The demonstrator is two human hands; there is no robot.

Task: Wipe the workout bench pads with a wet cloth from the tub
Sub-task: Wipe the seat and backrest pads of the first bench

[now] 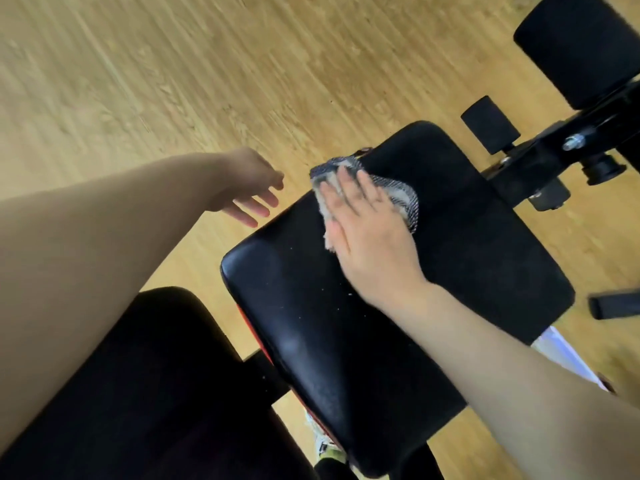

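Our right hand (363, 233) presses the cloth (398, 194) flat-fingered on the seat pad (467, 237); our left hand (247, 185) hangs loose and empty over the wooden floor (173, 81). The bunched, woven rag may slip off the smooth, rounded vinyl edge, leaving specks.

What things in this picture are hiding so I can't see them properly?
Head view:
- Tub: nowhere in the frame.
- Cloth: mostly under the right hand; wetness cannot be told.
- Second pad: cut off by the bottom edge, partly behind the left arm.
- Foam roller: cut off by the top right corner.
- White thing below the bench pad: mostly hidden, unidentifiable.
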